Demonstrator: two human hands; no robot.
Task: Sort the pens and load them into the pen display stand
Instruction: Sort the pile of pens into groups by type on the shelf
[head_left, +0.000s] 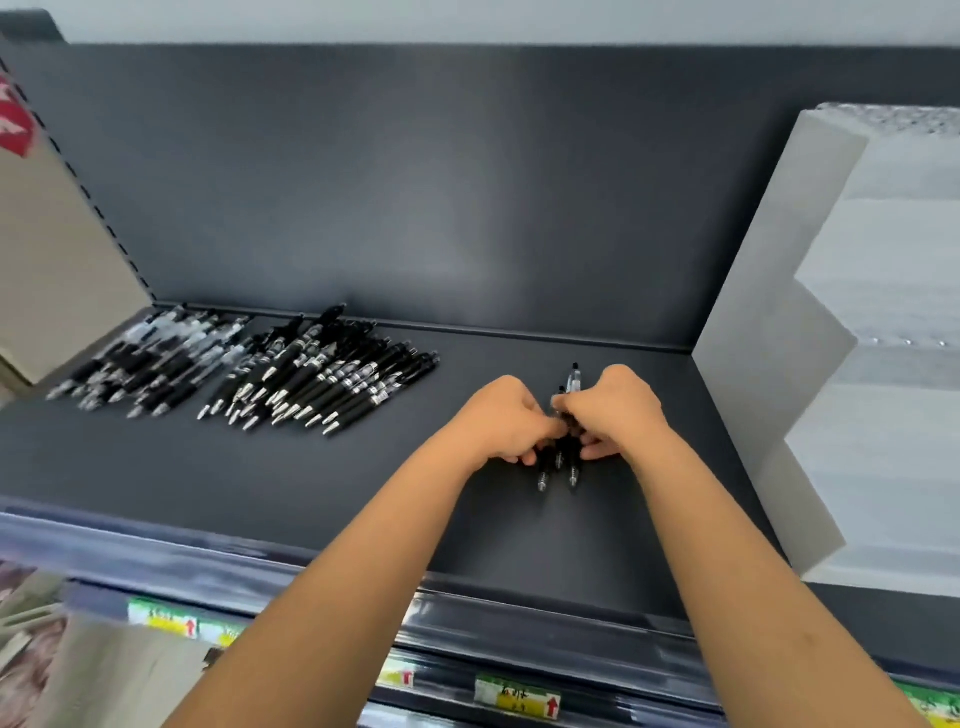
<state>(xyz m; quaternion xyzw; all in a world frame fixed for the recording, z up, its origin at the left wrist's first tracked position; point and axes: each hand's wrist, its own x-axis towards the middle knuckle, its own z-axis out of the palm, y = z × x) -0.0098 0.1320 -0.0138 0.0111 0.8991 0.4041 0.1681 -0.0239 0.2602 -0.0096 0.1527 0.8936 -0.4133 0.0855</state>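
Both hands meet over dark shelf (363, 493). Left hand (501, 423) and right hand (618, 410) curl fingers round small bundle of pens (563, 452), tips toward viewer, maybe three or four, blur hides count. Two loose pen piles (249, 364) lie well apart at shelf's left. White stepped stand (857, 338) at right.

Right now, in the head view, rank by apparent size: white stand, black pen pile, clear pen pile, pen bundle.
1. white stand, by far largest.
2. black pen pile and clear pen pile: alike, too close to rank.
3. pen bundle, smallest, partly hidden by left hand and right hand.
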